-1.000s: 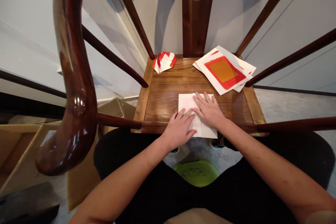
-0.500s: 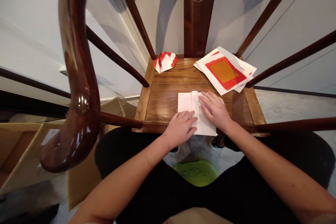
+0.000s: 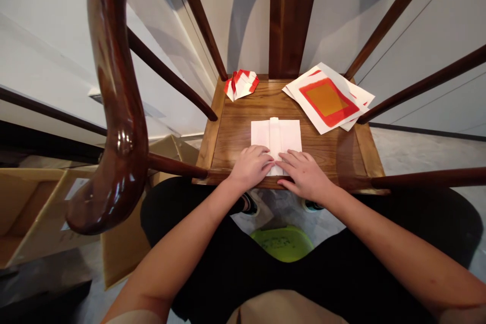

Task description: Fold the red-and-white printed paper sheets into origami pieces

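Observation:
A folded sheet of white paper (image 3: 290,131) lies on the wooden chair seat in front of me, a raised strip running down its middle. My left hand (image 3: 251,166) bends over the paper's lower left part, its fingers close together and closed at the strip's near end. Across from it, my right hand (image 3: 304,173) rests on the lower right part. Its fingers are stretched out towards the strip and its thumb sits apart near the seat's front edge. Both hands cover the near corners of the paper.
A folded red-and-white paper piece (image 3: 241,84) lies at the back left of the seat (image 3: 235,134). Red-and-orange printed sheets (image 3: 326,98) overlap at the back right. A curved armrest (image 3: 117,136) rises at left, by cardboard boxes (image 3: 45,212). Below is a green basin (image 3: 283,244).
The paper now lies squarer to the seat and slightly farther from me. My right hand has come down from the strip's upper part to the near end, and my left hand has closed in there.

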Motion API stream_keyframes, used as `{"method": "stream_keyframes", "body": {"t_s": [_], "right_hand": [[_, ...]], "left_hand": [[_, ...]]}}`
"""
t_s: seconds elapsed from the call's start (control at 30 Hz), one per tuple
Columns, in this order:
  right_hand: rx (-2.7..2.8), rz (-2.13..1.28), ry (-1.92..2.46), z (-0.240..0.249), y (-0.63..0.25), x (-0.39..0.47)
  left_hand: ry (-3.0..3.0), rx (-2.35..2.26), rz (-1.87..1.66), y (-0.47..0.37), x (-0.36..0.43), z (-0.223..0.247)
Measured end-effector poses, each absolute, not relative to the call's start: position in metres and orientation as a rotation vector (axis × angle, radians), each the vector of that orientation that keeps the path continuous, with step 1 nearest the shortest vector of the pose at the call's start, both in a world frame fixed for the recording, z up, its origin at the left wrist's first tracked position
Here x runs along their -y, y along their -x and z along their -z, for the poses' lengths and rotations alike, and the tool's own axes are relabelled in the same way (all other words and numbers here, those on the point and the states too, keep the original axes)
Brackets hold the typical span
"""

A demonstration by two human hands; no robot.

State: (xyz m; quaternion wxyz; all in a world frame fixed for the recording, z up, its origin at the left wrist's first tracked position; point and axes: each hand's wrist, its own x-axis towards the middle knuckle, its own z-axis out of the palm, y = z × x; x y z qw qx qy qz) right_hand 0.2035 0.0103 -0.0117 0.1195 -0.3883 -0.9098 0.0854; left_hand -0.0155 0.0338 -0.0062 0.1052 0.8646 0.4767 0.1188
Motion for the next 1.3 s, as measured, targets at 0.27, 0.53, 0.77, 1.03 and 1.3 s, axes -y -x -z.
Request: {"method": "stream_keyframes", "body": {"t_s": [0.27, 0.53, 0.77, 1.03, 1.3], "right_hand": [[2.619, -0.156, 1.17, 0.024, -0.182, 0.02], [2.508, -0.072, 1.023, 0.032, -0.174, 0.036], [2.629, -0.489, 1.061, 0.003, -0.185, 0.005], [2.55, -0.927, 1.299, -0.02, -0.188, -0.033], [2.367, -1.187, 1.299, -0.017, -0.195, -0.051]], "left_hand": [[-2.475, -1.485, -0.517, 0.036, -0.045, -0.005], [-2.531, -1.432, -0.432, 0.031, -0.04, -0.004], [-2.319, -1.324, -0.525, 0.03, -0.034, -0.019], [-2.246, -1.144, -0.169, 0.018, -0.023, -0.029], [-2.137, -1.278, -0.242, 0.017, -0.035, -0.008]]}}
